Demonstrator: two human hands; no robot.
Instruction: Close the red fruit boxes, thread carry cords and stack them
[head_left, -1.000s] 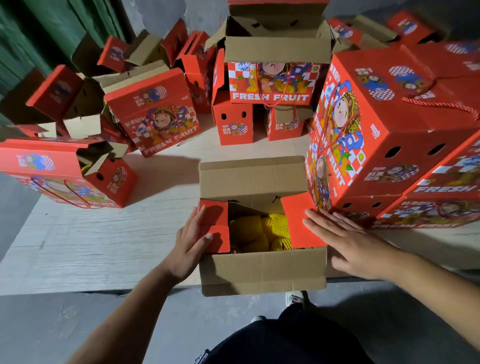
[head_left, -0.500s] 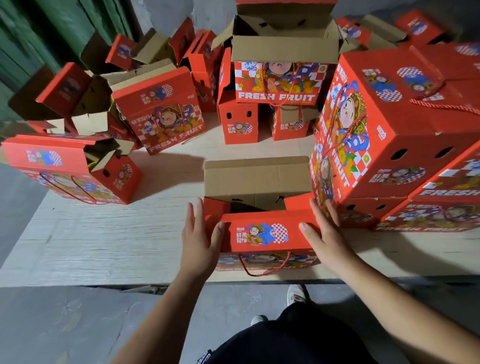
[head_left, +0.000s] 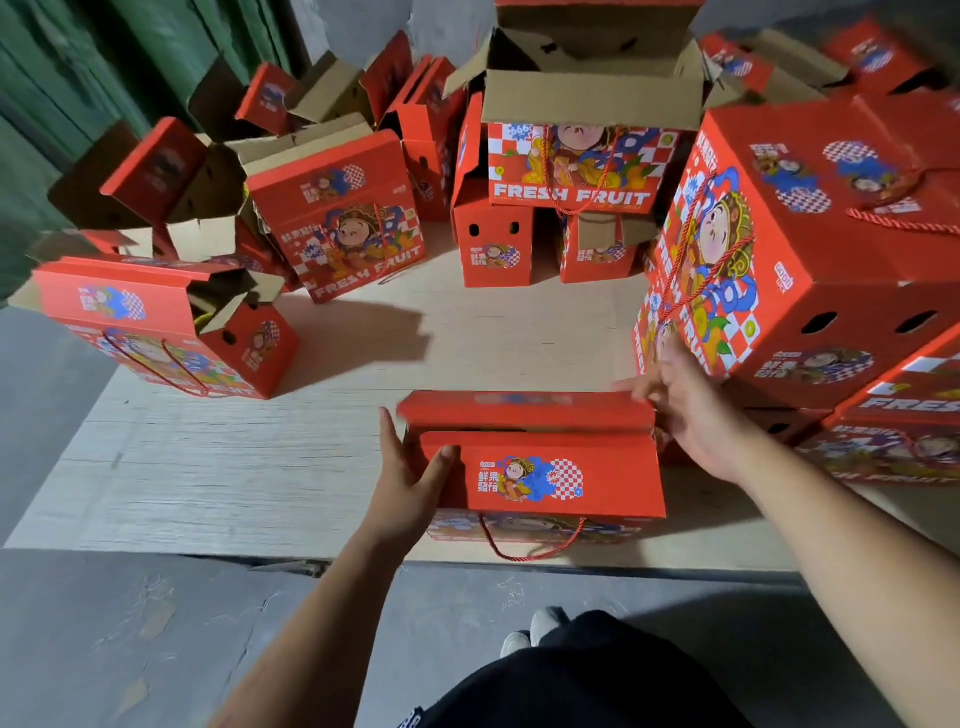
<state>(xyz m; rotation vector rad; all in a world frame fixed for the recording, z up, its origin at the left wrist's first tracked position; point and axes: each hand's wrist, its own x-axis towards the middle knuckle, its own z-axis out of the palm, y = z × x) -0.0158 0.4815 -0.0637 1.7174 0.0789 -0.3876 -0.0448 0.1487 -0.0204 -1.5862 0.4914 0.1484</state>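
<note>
A red fruit box (head_left: 540, 475) stands at the front edge of the wooden platform (head_left: 218, 467). Its near top flap lies folded down, and the far top flap (head_left: 524, 410) is folded down over the opening behind it. A red carry cord (head_left: 530, 545) hangs in a loop from the box's front face. My left hand (head_left: 410, 486) presses against the box's left end, thumb on the near flap. My right hand (head_left: 685, 410) reaches to the far flap's right end, fingers on its corner.
A stack of closed red boxes (head_left: 810, 249) with cords rises at the right, close to my right hand. Open boxes (head_left: 587, 140) stand at the back and a half-closed one (head_left: 171, 327) at the left. Grey floor lies below the platform edge.
The near flap was folded down first; since then the far flap has come down over the opening, hiding the yellow fruit. My right hand moved back to the far flap's right end.
</note>
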